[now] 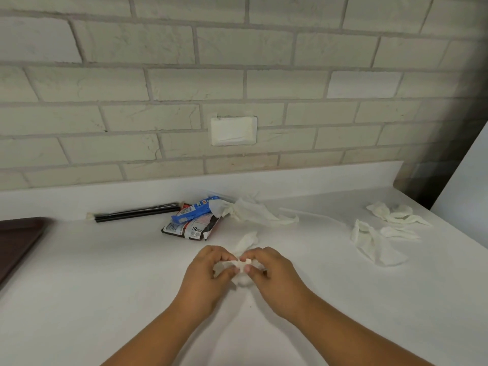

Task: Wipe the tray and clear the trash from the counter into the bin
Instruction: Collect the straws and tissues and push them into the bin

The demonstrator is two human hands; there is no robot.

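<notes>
Right, far left of my grip the dark tray (pixel 18 239) sits at the counter (pixel 105 286) edge; beyond and left of my hands lie black sticks (pixel 134 213) and snack wrappers (pixel 192 224). My left hand (pixel 206 276) and right hand (pixel 273 276) both pinch 1 white tissue (pixel 244 263), fingers curled round it, low over the counter. I judge it best to ball it tight so nothing trails, then gather the loose tissues (pixel 375 244) lying beyond and right of my grip; no bin is in view
</notes>
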